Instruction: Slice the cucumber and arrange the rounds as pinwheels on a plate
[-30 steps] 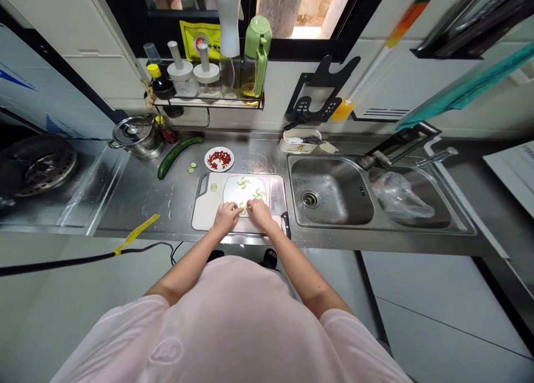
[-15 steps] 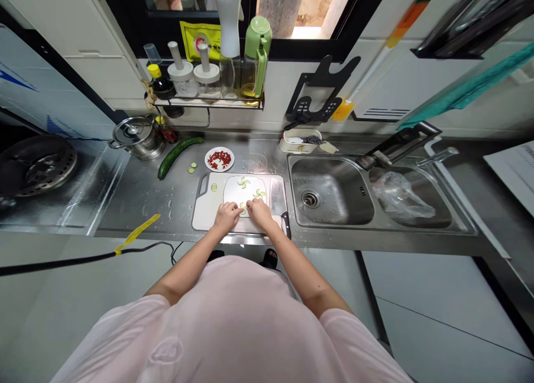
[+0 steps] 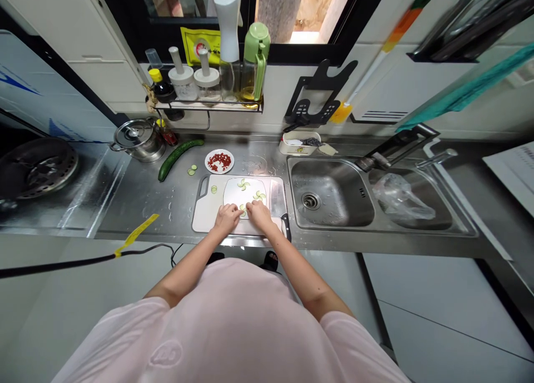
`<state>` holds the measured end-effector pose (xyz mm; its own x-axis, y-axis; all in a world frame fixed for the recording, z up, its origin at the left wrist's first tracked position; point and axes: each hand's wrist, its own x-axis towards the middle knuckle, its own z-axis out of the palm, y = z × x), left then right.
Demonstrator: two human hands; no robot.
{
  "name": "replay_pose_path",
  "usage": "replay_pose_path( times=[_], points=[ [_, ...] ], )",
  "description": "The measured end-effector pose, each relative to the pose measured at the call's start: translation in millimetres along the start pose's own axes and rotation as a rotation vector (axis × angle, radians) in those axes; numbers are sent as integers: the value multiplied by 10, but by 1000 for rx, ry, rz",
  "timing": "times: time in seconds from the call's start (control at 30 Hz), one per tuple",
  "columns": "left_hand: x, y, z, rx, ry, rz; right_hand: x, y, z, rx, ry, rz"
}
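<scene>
"Hardly anything had shifted since the earlier frame: your view had tipped slightly, so the shelf [image 3: 208, 106] sat a little lower in it, while both your hands kept their place."

"And nearest you, how did those hands stand?"

"Your left hand [image 3: 227, 217] and your right hand [image 3: 259, 213] faced each other at the near part of the white plate [image 3: 231, 192], fingers curled, fingertips close together."

"Were you pinching anything?"

"I couldn't tell. Your fingertips reached the nearest cluster of green slices [image 3: 243, 211], but they showed too small to say whether either hand gripped a piece or only touched it."

"What lay around them?"

"Your plate rested on the cutting board [image 3: 203, 219]. Along the board's right side lay a knife [image 3: 286, 226], black handle towards you. Farther up the plate were two pinwheels of slices, the right pinwheel [image 3: 259, 196] and the far pinwheel [image 3: 243, 184]. One lone slice [image 3: 214, 189] sat on the board, left of the plate."

"And beyond the board?"

"Just past it you had a round dish [image 3: 207, 162] of red pieces [image 3: 219, 161]. To its left lay a few loose slices [image 3: 192, 170], then a long cucumber [image 3: 175, 157], with a lidded pot [image 3: 146, 149] near its far side."
</scene>
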<state>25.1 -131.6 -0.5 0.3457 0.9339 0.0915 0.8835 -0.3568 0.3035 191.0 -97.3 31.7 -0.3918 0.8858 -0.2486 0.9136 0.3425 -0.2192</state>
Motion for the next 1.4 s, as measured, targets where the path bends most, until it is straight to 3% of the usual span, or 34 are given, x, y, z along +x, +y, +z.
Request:
replay_pose_path(
  times=[1.03,1.4],
  points=[
    [28,50,-75,-18,-29,-38,-32,-62,0,34,16,-14],
    [31,76,-79,-101,37,-139,-132,18,46,212,207,2]
  ],
)
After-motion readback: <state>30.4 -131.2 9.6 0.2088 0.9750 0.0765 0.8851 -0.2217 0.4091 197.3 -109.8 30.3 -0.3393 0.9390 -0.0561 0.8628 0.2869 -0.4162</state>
